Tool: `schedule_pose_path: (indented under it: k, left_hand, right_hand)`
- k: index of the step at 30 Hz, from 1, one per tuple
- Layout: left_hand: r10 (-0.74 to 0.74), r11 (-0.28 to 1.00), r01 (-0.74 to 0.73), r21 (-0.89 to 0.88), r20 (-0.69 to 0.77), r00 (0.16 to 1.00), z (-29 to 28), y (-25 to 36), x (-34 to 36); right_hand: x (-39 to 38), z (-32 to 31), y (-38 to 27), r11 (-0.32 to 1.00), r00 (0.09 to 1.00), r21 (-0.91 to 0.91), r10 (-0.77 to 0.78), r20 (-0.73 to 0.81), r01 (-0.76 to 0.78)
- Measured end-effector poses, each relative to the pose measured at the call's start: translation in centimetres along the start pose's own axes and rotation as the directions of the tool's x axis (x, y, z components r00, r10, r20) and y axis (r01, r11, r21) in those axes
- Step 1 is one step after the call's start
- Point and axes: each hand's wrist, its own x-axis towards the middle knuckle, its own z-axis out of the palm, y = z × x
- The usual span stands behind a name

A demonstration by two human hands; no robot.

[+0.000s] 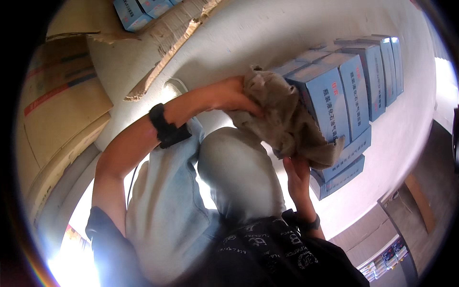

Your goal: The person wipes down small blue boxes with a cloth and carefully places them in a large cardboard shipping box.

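Note:
A crumpled grey-brown cloth [279, 112] hangs in front of my knees, against the near side of a stack of blue boxes [327, 105]. My left hand [234, 95] grips the upper left part of the cloth, with several fingertips hidden in its folds. From below, my right hand [297, 170] holds the cloth's lower edge, fingers partly covered by the fabric. Whether anything is wrapped inside the folds cannot be seen. The boxes stand in rows, with flat ones lying at the near end [339, 179].
Large brown cartons [62, 115] stand at the left. A torn cardboard flap [167, 57] juts out at the upper left, near an open carton with more blue boxes [134, 14]. At the lower right are a cardboard strip [420, 203] and a shelf of small packages [385, 260].

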Motion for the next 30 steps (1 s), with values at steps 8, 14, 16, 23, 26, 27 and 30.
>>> schedule_pose_path:
  k: [8,14,16,23,26,27,30]
  left_hand:
    - [0.367,0.896,-0.398,-0.199,-0.173,0.914,-3.5,-4.8,-5.8]
    - [0.357,0.878,-0.405,-0.256,-0.214,0.909,-3.8,-1.9,-7.2]
    - [0.320,0.870,-0.389,-0.302,-0.252,0.913,-3.2,-0.4,-8.5]
    - [0.551,0.708,-0.579,-0.403,-0.196,0.811,-2.2,3.3,-10.4]
    - [0.596,0.747,-0.640,-0.180,-0.245,0.765,-2.5,4.7,-9.9]
    - [0.593,0.759,-0.637,-0.133,-0.262,0.761,-2.4,5.1,-10.0]
    - [0.478,0.825,-0.545,-0.151,-0.330,0.814,-1.7,5.8,-10.2]
  right_hand:
    - [-0.5,1.0,-0.9,0.942,0.941,-0.077,-0.331,-0.069,0.326]
    - [1.7,1.1,-1.9,0.655,0.720,-0.299,-0.635,0.280,0.694]
    - [2.0,0.1,-3.7,0.700,0.721,-0.232,-0.561,0.406,0.675]
    - [3.4,3.0,-8.1,0.562,0.769,-0.542,-0.564,0.303,0.625]
    - [3.2,4.2,-8.6,0.539,0.764,-0.632,-0.631,0.136,0.557]
    - [3.1,4.3,-9.0,0.512,0.754,-0.652,-0.641,0.142,0.559]
    - [2.7,4.0,-10.7,0.539,0.776,-0.594,-0.573,0.262,0.598]
